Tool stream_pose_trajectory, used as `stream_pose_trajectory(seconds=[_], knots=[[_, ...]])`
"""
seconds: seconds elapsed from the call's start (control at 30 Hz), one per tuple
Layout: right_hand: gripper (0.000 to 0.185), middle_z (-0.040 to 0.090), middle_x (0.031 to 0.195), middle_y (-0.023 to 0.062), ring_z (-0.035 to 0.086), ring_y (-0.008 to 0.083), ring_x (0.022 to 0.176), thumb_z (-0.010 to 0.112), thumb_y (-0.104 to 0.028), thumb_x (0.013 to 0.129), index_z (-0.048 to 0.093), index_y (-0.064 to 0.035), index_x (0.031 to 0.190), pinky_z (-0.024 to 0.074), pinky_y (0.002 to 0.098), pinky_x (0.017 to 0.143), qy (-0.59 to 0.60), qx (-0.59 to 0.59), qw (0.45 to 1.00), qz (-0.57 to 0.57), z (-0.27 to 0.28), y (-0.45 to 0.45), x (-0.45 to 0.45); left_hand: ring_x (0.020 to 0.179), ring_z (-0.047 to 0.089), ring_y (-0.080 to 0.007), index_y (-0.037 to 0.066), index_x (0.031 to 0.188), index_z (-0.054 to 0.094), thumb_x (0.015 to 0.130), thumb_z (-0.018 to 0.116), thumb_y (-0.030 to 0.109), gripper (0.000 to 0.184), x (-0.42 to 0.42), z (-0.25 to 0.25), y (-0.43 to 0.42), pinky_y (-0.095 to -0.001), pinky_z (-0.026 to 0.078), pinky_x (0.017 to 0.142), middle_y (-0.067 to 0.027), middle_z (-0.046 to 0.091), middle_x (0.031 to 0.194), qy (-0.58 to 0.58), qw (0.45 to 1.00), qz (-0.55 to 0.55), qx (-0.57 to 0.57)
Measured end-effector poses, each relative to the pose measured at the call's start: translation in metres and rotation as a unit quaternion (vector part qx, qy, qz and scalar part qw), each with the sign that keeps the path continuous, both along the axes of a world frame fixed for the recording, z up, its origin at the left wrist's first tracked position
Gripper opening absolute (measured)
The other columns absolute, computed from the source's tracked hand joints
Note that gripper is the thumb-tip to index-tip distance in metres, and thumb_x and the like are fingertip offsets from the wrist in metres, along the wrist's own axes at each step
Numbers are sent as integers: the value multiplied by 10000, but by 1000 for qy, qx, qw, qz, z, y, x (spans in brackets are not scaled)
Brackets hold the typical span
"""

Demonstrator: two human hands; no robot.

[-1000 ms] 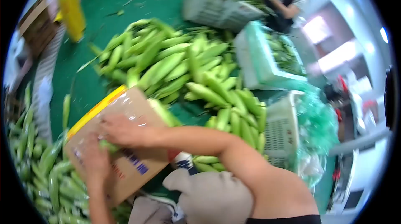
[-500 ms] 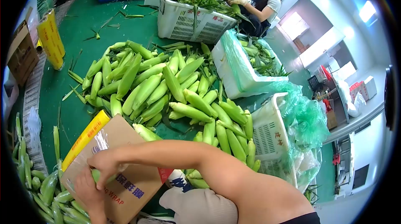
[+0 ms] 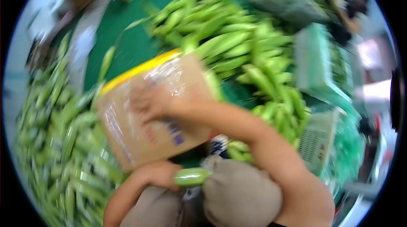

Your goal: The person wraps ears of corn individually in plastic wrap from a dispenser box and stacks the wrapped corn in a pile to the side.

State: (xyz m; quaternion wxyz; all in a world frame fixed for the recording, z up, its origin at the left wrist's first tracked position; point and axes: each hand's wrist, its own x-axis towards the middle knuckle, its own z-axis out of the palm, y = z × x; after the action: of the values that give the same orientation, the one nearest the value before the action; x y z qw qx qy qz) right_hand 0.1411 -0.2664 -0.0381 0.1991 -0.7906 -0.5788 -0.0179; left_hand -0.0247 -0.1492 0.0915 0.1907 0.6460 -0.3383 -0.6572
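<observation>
My left hand [image 3: 160, 173] is closed around one end of a green ear of corn [image 3: 191, 177], low in front of my knees. The ear looks smooth and shiny. My right hand [image 3: 149, 102] is over the top of a cardboard box [image 3: 127, 121], fingers apart and blurred; whether it touches the surface I cannot tell. Clear plastic film [image 3: 176, 76] lies across the box near a yellow strip [image 3: 142, 71] along its far edge. Printed lettering on the box is partly covered by my right forearm.
Ears in husks are heaped [image 3: 229, 36] on the green floor beyond the box. Many shiny wrapped ears [image 3: 72, 155] lie at left. A slotted white crate [image 3: 318, 138], green plastic [image 3: 345, 136] and a white foam box [image 3: 311, 57] stand at right. Another person [image 3: 349, 15] is farther back.
My left hand has moved away from my right, down toward my knees, with the ear of corn. My right hand has opened over the box. The view has swung left and down.
</observation>
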Motion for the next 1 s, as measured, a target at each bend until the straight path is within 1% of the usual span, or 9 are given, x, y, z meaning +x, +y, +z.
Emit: stream_pose_trajectory(seconds=[0.17, 0.2, 0.33, 0.43, 0.53, 0.63, 0.77, 0.87, 1.0], knots=[[810, 520, 1424, 231, 539, 426, 1281, 775, -536, 843, 516, -13, 1405, 465, 470, 1040, 282, 7, 959, 30, 128, -62, -73, 1176, 609, -334, 45, 1354, 555, 756, 855, 199, 687, -43, -37, 32, -398, 499, 992, -169, 598, 1270, 85, 981, 134, -112], [890, 572, 1355, 236, 578, 426, 1235, 817, -561, 808, 497, 9, 1411, 488, 477, 1012, 404, -182, 895, 53, 144, -77, -90, 1176, 608, -333, 50, 1396, 526, 758, 854, 192, 731, -48, -34, 41, -395, 495, 1004, -165, 593, 1274, 75, 974, 167, -130], [775, 651, 1226, 237, 640, 371, 1162, 835, -483, 831, 494, -50, 1377, 506, 445, 993, 666, -238, 695, 125, 98, -110, -164, 1237, 593, -269, 62, 1552, 386, 784, 840, 115, 894, -25, -6, 74, -368, 483, 1042, -157, 565, 1381, 98, 946, 263, -161], [777, 654, 1211, 199, 659, 325, 1129, 853, -374, 824, 435, -60, 1398, 517, 415, 963, 746, -161, 644, 47, 96, -113, -172, 1355, 550, -239, 22, 1549, 401, 836, 785, 19, 809, -2, 23, 83, -361, 482, 1078, -185, 474, 1565, 236, 913, 320, -86], [723, 644, 1212, 147, 641, 249, 1143, 839, -224, 813, 414, -55, 1373, 509, 390, 970, 725, -96, 682, 2, 87, -107, -174, 1361, 565, -254, -17, 1507, 453, 824, 799, 19, 767, -28, 3, 107, -363, 458, 1134, -183, 559, 1506, 252, 802, 483, -246], [906, 570, 1382, 149, 544, 220, 1307, 835, -186, 802, 319, -51, 1535, 450, 370, 1084, 726, -17, 688, 6, 91, -96, -167, 1400, 537, -346, 14, 1399, 564, 962, 730, 269, 533, -34, -1, 127, -551, 372, 1202, -215, 651, 1375, 291, 633, 578, -425], [1038, 495, 1476, 165, 486, 231, 1372, 839, -147, 800, 215, -71, 1627, 418, 362, 1128, 757, 65, 648, 52, 106, -54, -163, 1399, 530, -378, 77, 1327, 611, 966, 621, 642, 671, -43, -2, 112, -740, 283, 1174, -189, 705, 1262, 254, 368, 549, -706], [994, 487, 1473, 133, 486, 216, 1352, 837, -124, 812, 241, -64, 1605, 426, 360, 1117, 771, 90, 629, 52, 112, -34, -167, 1257, 630, -329, 121, 1202, 629, 896, 614, 759, 708, -46, 15, 102, -757, 279, 1149, -84, 731, 1146, 225, 373, 597, -674], [855, 567, 1322, 78, 544, 167, 1232, 835, -115, 833, 335, -56, 1525, 470, 334, 1038, 821, 60, 568, 12, 101, -27, -175, 1380, 542, -386, 121, 1282, 583, 833, 623, 814, 827, -57, -2, 99, -792, 183, 1185, -110, 702, 1274, 178, 377, 645, -640]])
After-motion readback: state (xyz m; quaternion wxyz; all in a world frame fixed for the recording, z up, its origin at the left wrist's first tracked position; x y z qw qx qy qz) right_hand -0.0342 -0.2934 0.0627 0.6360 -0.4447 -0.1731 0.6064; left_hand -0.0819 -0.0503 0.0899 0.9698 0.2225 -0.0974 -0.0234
